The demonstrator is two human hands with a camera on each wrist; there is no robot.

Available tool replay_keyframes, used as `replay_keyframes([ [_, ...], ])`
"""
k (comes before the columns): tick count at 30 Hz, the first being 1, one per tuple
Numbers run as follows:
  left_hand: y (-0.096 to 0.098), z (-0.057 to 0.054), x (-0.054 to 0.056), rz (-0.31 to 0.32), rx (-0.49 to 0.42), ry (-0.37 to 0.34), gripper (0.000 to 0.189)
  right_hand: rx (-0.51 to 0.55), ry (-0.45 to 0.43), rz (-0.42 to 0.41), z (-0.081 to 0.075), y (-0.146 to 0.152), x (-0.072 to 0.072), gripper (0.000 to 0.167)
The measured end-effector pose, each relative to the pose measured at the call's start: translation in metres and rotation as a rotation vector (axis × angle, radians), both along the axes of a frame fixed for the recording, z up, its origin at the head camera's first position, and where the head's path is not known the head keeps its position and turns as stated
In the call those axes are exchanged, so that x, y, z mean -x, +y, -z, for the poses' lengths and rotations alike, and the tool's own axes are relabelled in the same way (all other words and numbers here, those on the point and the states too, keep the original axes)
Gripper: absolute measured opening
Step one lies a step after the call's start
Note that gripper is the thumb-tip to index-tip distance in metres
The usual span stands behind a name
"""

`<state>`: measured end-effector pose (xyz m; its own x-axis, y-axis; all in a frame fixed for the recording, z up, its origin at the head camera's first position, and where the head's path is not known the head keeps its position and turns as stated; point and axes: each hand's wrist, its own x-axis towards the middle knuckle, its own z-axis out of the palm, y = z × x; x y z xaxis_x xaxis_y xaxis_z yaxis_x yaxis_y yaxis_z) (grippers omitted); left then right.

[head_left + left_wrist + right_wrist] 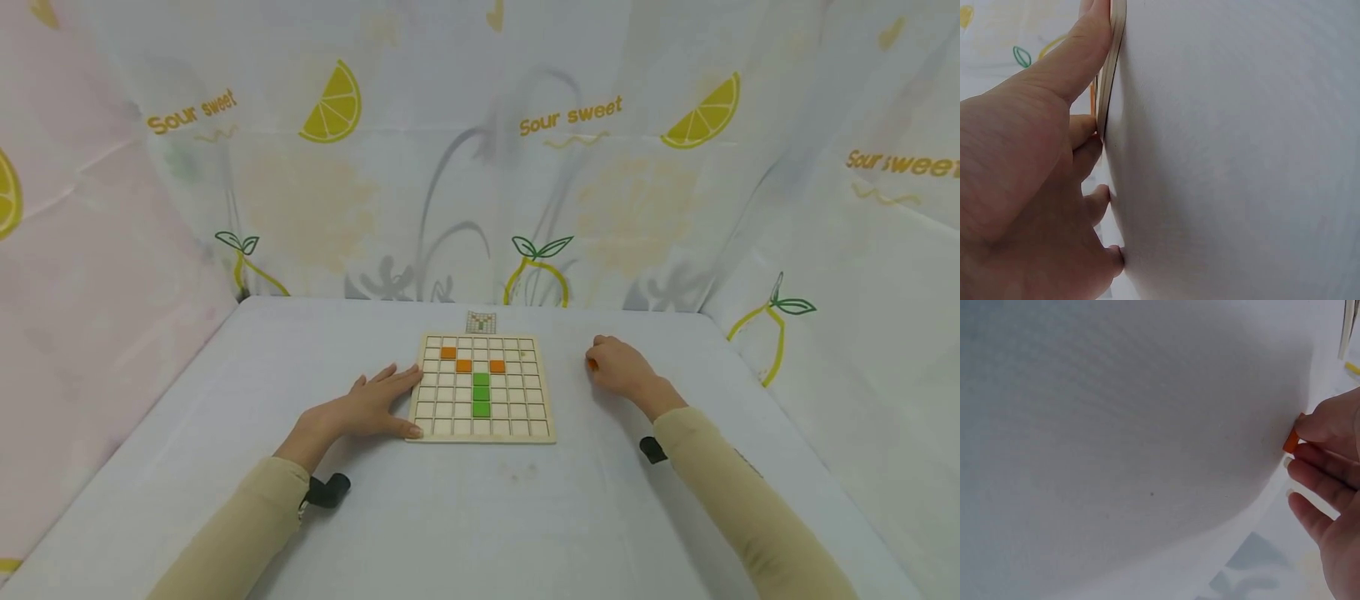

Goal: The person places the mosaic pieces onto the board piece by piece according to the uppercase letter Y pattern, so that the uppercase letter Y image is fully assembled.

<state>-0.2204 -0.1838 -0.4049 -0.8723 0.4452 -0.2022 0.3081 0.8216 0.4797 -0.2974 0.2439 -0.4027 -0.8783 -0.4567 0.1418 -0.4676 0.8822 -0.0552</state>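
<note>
A square wooden grid board (480, 441) lies flat on the table in the head view. Three orange tiles (497, 367) and a column of three green tiles (481, 393) sit in its cells. My left hand (375, 403) rests at the board's left edge, fingers spread, its thumb touching the near left corner. To the right of the board and apart from it, my right hand (618, 367) pinches an orange square tile (1292, 437) between thumb and fingers, low over the white cloth. The right wrist view shows the tile tilted on edge.
Just beyond the board's far edge lies a small patterned card (481, 322) with a grid picture. The table (480, 525) has a white cloth. Curtains (480, 183) printed with lemons stand behind and at both sides.
</note>
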Motion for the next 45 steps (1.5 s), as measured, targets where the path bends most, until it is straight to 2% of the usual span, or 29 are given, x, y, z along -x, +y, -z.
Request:
replay_keyframes([
  [15,-0.001,0.003,0.000,-0.002,0.003,0.012,0.104,0.022,0.023,-0.009,0.006,0.002,0.005,0.013],
  [20,-0.002,0.003,-0.002,-0.011,0.001,0.005,0.105,0.011,0.013,-0.013,0.004,0.000,0.005,0.013],
  [29,-0.002,0.002,-0.003,-0.008,-0.011,0.004,0.103,-0.077,-0.005,-0.014,0.000,-0.004,0.003,0.013],
  [39,-0.002,0.002,-0.002,-0.007,-0.015,0.000,0.103,-0.077,-0.034,0.016,-0.003,-0.010,0.002,0.010],
  [45,-0.001,0.001,-0.001,-0.005,-0.013,0.003,0.104,-0.055,-0.010,-0.001,-0.006,-0.017,0.002,0.013],
])
